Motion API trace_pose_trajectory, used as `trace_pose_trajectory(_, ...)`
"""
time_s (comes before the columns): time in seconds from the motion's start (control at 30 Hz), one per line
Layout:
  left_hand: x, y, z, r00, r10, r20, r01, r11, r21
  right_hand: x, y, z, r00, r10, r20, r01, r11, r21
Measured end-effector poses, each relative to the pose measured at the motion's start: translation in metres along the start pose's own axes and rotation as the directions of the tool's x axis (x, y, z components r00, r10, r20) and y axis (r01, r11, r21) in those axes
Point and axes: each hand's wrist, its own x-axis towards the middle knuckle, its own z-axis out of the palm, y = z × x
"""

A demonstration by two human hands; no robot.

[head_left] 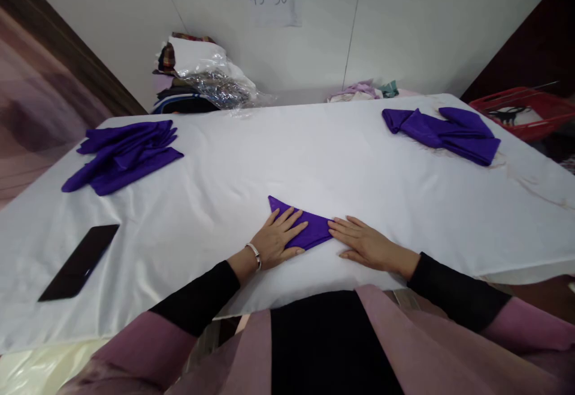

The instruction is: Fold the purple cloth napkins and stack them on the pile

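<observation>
white-draped table [269, 155]; small purple cloth [317, 227] near front edge, middle. left hand [275, 243] spread flat on it, right hand [366, 244] flat, fingers extended, touching its right end. purple bundle [126, 157] near back left corner.

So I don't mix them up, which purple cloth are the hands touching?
The small piece, front and centre: left hand and right hand touch it. The left cloth and right cloth lie farther back, untouched.
</observation>
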Motion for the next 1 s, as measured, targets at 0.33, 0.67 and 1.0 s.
trace_pose_trajectory(0.33, 0.001, 0.006, 0.005, 0.998, 0.018, -0.06, -0.013, 0.996, 0.087, -0.027, 0.007, -0.017, 0.965, 0.245, -0.09, -0.245, 0.97, 0.009)
trace_pose_trajectory(0.67, 0.003, 0.005, 0.008, 0.997, 0.018, -0.071, -0.011, 0.994, 0.109, 0.024, -0.019, -0.016, 0.928, 0.244, -0.284, -0.224, 0.969, 0.1)
trace_pose_trajectory(1.0, 0.006, 0.01, 0.008, 0.996, -0.015, -0.092, 0.019, 0.999, 0.043, 0.025, 0.019, -0.011, 0.971, 0.045, -0.235, -0.08, 0.987, -0.141)
